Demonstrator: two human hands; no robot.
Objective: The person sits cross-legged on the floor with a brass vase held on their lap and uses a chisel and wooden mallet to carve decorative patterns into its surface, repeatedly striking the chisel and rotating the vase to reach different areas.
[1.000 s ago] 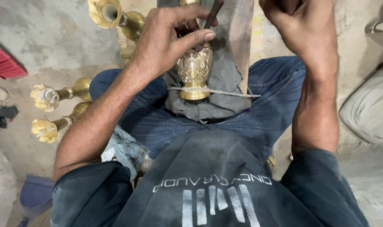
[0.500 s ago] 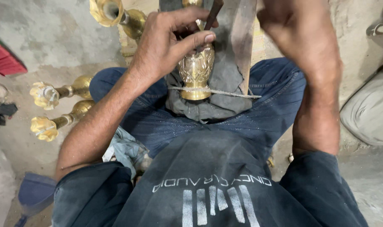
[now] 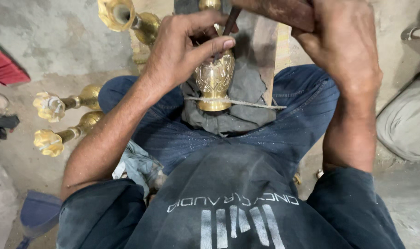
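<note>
a: step in hand looks like chasing or engraving. left hand pinches a thin dark punch between thumb and fingers, its lower end hidden by the thumb just above the brass piece.

b: and the right hand?

a: raised at the far right, closed around a reddish-brown handle that runs out of the top edge. probably a mallet, but the head isn't in view, so i can't say.

b: where does the brass piece sit?

a: in the lap, middle of the scene, bedded on a dark grey cloth against a wooden board. a pale cord crosses its base and seems to hold it down.

b: next move?

a: my guess: a short, square blow on the punch, with the left hand keeping the tip from skating on the curve.

b: materials?

a: brass is bulbous, embossed with a raised pattern, bright yellow with a smooth flared foot. cloth is limp and dusty. fine filings speckle the jeans.

b: anything else?

a: more brass stems with flower-shaped ends lie on the concrete floor at the left, one more at far left.
</note>
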